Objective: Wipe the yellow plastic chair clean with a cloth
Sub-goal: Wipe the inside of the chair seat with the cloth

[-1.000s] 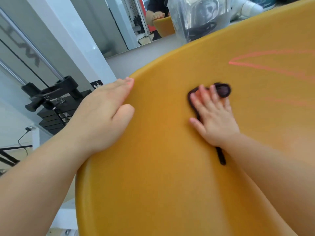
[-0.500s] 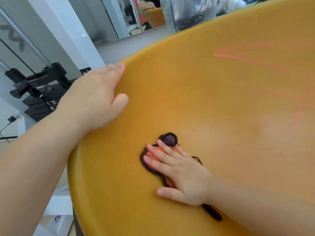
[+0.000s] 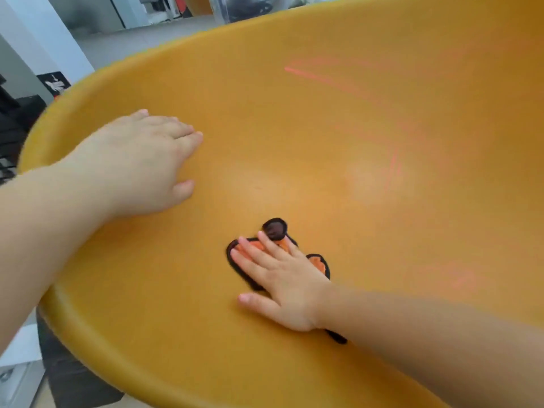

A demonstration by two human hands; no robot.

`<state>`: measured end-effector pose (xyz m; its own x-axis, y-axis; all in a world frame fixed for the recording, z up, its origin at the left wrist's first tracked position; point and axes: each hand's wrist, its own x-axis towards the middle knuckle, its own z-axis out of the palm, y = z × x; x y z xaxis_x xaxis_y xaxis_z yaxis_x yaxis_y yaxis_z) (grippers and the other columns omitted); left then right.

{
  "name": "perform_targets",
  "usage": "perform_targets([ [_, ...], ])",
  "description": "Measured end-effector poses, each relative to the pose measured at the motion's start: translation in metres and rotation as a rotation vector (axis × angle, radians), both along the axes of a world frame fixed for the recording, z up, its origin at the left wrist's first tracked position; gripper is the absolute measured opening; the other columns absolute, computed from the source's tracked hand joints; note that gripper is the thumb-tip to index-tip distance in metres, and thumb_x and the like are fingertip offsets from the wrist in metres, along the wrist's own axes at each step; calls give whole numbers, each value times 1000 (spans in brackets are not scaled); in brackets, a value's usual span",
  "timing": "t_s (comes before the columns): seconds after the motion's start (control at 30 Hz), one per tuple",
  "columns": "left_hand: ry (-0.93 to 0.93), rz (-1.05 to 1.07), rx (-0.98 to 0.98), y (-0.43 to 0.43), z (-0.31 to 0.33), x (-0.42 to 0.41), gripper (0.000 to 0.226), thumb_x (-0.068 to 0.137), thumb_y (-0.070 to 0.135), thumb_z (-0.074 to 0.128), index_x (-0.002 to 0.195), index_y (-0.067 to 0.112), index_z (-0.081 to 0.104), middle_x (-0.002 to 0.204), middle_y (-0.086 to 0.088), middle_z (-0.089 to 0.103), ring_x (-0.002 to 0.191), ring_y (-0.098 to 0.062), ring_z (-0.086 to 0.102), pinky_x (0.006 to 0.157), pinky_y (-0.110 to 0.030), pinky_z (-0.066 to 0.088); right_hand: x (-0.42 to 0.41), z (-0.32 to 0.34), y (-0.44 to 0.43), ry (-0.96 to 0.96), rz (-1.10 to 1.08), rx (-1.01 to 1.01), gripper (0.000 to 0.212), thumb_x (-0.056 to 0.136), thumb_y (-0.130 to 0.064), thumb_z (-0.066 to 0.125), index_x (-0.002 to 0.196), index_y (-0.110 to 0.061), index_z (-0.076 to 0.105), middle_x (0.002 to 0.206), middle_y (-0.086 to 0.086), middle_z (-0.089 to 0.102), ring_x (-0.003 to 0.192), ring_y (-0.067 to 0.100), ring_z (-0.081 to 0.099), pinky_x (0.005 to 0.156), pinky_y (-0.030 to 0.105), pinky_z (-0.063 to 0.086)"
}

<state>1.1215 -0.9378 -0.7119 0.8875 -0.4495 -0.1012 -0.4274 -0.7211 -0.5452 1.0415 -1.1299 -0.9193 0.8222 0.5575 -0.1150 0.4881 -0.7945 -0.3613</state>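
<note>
- Squarely laid the right hand (image 3: 282, 284) on the cloth (image 3: 275, 228), open, with straight spread fingers and the thumb out on bare plastic.
- Covered most of that small orange, dark-edged cloth with the palm; left one round dark lobe showing past the fingertips and a dark strip beside the wrist.
- Pinned the cloth low in the hollow of the yellow chair (image 3: 353, 136), toward the near rim.
- Rested the left hand (image 3: 141, 163) palm down just inside the left rim, open too, gripping nothing, well apart from the cloth.
- Noted faint pink streaks (image 3: 323, 79) farther up the plastic.
- Glimpsed a blurred white pillar (image 3: 38, 30) beyond the rim.
</note>
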Motion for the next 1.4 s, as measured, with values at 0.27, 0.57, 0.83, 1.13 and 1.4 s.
perform_targets([
  [0.27, 286, -80, -83, -74, -87, -90, 68, 90, 49, 26, 141, 15, 54, 136, -1, 61, 126, -23, 57, 105, -51, 44, -89, 21, -113, 196, 282, -141, 73, 98, -72, 24, 159, -47, -5, 167, -22, -16, 151, 6, -27, 120, 40, -21],
  [0.57, 517, 83, -184, -83, -127, -97, 60, 99, 57, 28, 154, 32, 22, 164, 5, 15, 145, -22, 26, 112, -46, 37, -3, 5, -254, 5, -578, -505, 98, 75, -87, -21, 160, -42, -5, 169, -9, -11, 156, 22, -14, 125, 54, -6],
  [0.83, 629, 88, -99, -84, -137, -101, 66, 92, 68, 35, 149, 35, 30, 161, 6, 20, 142, -24, 27, 108, -50, 40, -120, 20, -117, 199, 96, -188, 80, 93, -76, 10, 161, -38, -4, 169, -15, -12, 154, 14, -22, 122, 40, -18],
  [1.13, 669, 91, -79, -85, -133, -103, 64, 93, 65, 37, 147, 31, 36, 156, 5, 28, 141, -25, 29, 108, -51, 41, -40, 8, -251, 2, -400, -494, 93, 75, -89, -16, 156, -45, -5, 171, -5, 0, 158, 21, -4, 127, 49, 4],
  [1.4, 669, 71, -88, -85, -132, -101, 54, 97, 56, 37, 144, 28, 40, 154, 4, 32, 138, -25, 33, 110, -45, 40, -35, -11, -148, 34, -438, -392, 95, 81, -82, -8, 163, -34, 0, 171, -7, -3, 158, 25, -4, 124, 50, 0],
])
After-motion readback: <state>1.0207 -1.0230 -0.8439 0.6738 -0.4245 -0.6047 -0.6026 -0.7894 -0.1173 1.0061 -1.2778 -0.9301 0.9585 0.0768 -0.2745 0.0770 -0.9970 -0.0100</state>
